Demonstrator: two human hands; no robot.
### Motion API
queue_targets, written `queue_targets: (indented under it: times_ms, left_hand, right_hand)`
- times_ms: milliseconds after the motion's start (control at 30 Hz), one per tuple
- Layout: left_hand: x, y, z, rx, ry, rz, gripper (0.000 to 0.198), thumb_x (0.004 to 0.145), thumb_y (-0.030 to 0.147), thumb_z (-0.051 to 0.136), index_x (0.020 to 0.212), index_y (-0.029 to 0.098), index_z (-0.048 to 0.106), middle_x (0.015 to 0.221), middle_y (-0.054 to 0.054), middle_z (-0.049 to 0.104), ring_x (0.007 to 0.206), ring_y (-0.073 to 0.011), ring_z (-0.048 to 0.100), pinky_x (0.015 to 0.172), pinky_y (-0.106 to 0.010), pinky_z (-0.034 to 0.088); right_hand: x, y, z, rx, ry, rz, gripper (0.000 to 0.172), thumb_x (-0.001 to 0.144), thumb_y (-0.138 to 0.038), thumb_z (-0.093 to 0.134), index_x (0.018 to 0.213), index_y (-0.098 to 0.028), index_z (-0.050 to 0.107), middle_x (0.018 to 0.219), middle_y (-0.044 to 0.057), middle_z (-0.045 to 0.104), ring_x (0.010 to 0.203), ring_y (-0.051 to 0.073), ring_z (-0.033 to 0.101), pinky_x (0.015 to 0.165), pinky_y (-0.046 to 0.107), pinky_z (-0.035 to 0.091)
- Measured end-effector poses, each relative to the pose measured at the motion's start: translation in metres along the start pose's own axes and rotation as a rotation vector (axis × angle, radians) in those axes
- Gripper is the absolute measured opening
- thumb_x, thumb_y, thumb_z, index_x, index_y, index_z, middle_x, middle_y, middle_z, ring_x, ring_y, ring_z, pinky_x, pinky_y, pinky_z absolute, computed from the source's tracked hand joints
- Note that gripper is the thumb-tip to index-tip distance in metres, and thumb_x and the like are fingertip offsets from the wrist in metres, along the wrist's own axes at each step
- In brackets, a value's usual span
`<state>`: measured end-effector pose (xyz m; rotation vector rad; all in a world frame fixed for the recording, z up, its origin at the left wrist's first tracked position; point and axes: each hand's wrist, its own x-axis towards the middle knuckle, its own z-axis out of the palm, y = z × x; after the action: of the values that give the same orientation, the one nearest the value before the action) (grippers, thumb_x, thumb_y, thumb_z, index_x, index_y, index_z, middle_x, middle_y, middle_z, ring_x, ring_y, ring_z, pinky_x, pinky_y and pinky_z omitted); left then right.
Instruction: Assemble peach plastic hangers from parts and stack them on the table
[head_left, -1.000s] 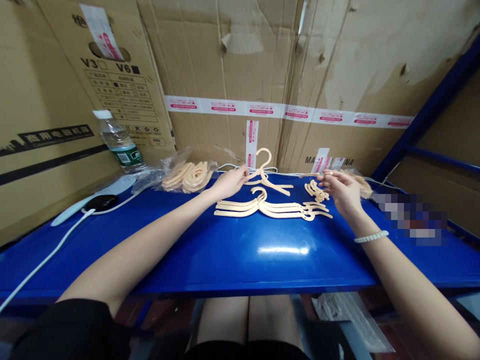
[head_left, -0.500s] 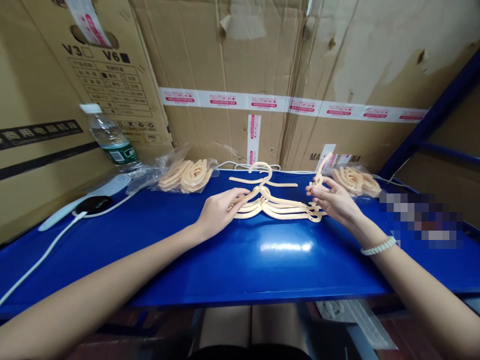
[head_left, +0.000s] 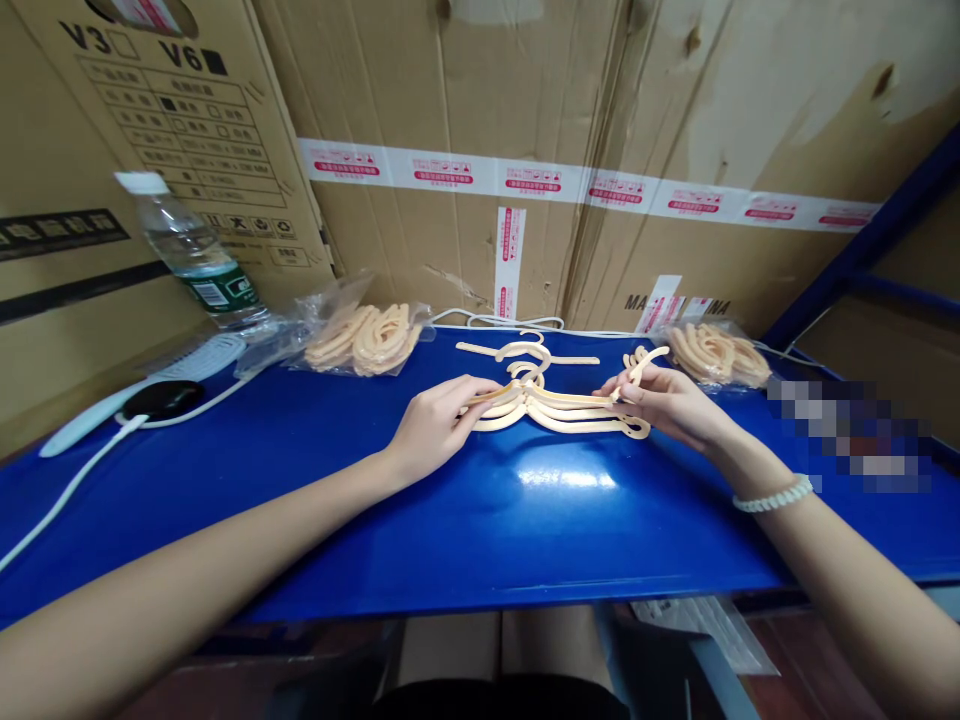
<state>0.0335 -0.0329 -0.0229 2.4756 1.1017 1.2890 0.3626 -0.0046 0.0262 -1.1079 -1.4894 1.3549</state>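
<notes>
Several cream plastic hangers (head_left: 570, 417) lie stacked on the blue table, their hooks pointing away from me. My left hand (head_left: 439, 418) pinches the left arm of the top hanger. At the stack's right end, my right hand (head_left: 664, 400) is closed on a small curved cream piece (head_left: 651, 362), which touches the tip of the top hanger's right arm. Behind the stack lies a separate hanger (head_left: 476, 349) with thin straight arms, partly covered by the nearer hooks.
Plastic bags of cream parts lie at the back left (head_left: 367, 338) and back right (head_left: 712, 352). A water bottle (head_left: 196, 255), a light blue brush (head_left: 142, 395) and a black disc (head_left: 163, 399) with a white cable are at left. Cardboard (head_left: 435, 240) stands behind.
My right hand has moved slightly left, bringing the curved piece down from upright to a slant at the hanger's end. The top hanger appears lifted and its hook shows nearer. The view has shifted a little.
</notes>
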Motion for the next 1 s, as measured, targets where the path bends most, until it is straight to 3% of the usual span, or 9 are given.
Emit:
queue_targets:
  times_ms: [200, 433, 700, 1000]
  left_hand:
    - [0.000, 0.000, 0.001, 0.027, 0.047, 0.069, 0.020, 0.100, 0.017, 0.051, 0.113, 0.017, 0.066, 0.103, -0.007, 0.075, 0.093, -0.0190, 0.071, 0.080, -0.029, 0.054]
    - [0.000, 0.004, 0.000, 0.035, 0.067, 0.123, 0.019, 0.100, 0.017, 0.051, 0.111, 0.017, 0.066, 0.101, -0.007, 0.075, 0.092, -0.0186, 0.071, 0.081, -0.029, 0.055]
    - [-0.001, 0.006, 0.000, 0.013, 0.051, 0.103, 0.020, 0.100, 0.016, 0.050, 0.112, 0.016, 0.066, 0.100, -0.006, 0.075, 0.090, -0.0175, 0.071, 0.078, -0.028, 0.055]
    - [-0.001, 0.011, 0.002, -0.071, 0.071, -0.024, 0.024, 0.097, 0.019, 0.056, 0.119, 0.017, 0.065, 0.110, -0.007, 0.074, 0.095, -0.0180, 0.072, 0.079, -0.027, 0.058]
  right_hand:
    - [-0.002, -0.005, 0.001, 0.124, -0.058, 0.135, 0.035, 0.061, -0.034, 0.095, 0.072, -0.016, 0.068, 0.094, 0.009, 0.075, 0.083, 0.022, 0.075, 0.075, 0.029, 0.062]
    - [-0.001, 0.000, -0.002, 0.090, -0.079, 0.129, 0.035, 0.065, -0.035, 0.093, 0.076, -0.017, 0.065, 0.083, 0.008, 0.074, 0.072, 0.018, 0.073, 0.070, 0.026, 0.061]
    - [-0.001, 0.008, 0.008, -0.024, 0.027, -0.056, 0.044, 0.063, -0.047, 0.092, 0.076, -0.018, 0.062, 0.074, 0.006, 0.072, 0.066, 0.018, 0.070, 0.065, 0.029, 0.059]
    - [-0.003, 0.008, 0.014, -0.069, 0.114, -0.215, 0.038, 0.069, -0.047, 0.088, 0.077, -0.019, 0.062, 0.067, 0.002, 0.068, 0.059, 0.017, 0.066, 0.061, 0.032, 0.057]
